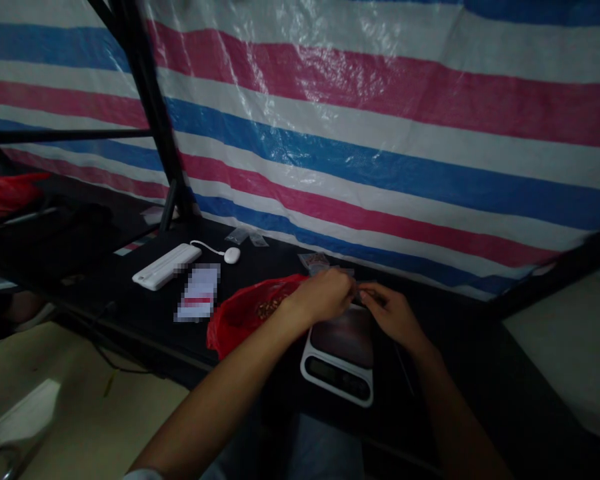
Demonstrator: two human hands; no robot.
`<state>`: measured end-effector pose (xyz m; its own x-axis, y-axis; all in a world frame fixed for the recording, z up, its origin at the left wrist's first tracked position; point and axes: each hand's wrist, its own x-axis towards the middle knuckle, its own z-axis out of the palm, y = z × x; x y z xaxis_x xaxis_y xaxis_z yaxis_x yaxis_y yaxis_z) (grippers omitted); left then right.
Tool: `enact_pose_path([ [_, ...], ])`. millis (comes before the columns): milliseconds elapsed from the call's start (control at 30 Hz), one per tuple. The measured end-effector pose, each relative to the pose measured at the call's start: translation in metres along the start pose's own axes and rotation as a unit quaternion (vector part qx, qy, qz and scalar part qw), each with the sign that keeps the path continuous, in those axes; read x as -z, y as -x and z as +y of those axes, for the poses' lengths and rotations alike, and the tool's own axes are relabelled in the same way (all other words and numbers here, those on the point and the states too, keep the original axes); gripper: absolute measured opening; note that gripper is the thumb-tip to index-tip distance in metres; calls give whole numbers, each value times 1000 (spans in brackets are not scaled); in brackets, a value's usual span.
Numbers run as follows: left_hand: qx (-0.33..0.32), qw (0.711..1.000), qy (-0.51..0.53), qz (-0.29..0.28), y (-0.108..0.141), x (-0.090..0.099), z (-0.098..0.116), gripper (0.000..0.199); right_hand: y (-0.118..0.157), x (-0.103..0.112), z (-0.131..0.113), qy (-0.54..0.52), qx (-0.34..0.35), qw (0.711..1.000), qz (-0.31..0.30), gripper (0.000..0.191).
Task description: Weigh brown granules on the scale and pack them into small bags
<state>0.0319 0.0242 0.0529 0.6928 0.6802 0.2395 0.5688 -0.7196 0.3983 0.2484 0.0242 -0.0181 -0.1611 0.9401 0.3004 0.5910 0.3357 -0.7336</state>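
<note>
My left hand (333,293) and my right hand (387,312) meet above the far edge of a white digital kitchen scale (313,363). Both have their fingers closed in a pinch, and what lies between them is too dark and small to make out. Under my left forearm spreads a red plastic bag (243,310), opened out, with a heap of small brownish pieces (270,307) on it. Just behind my left hand is a small clear bag (314,261) with something brownish inside. The scale's dark platform (343,340) shows below my hands.
Left of the red bag lie a blurred-out phone-sized item (199,293), a long white device (167,267) and a small white case (232,255) on a cable. Clear small bags (247,236) rest by the striped sheet (355,153). A dark frame post (155,100) stands left.
</note>
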Motion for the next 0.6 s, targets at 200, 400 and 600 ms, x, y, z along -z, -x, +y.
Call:
enact_pose_path([
  [200, 24, 998, -44, -47, -2, -8, -2, 29, 1, 2, -3, 8, 21, 1000, 3, 27],
  [400, 39, 996, -52, -60, -3, -10, -4, 28, 1, 0, -2, 6, 34, 999, 1, 26],
  [600, 23, 998, -21, -53, -1, -14, -10, 26, 1, 0, -1, 27, 36, 999, -2, 28],
])
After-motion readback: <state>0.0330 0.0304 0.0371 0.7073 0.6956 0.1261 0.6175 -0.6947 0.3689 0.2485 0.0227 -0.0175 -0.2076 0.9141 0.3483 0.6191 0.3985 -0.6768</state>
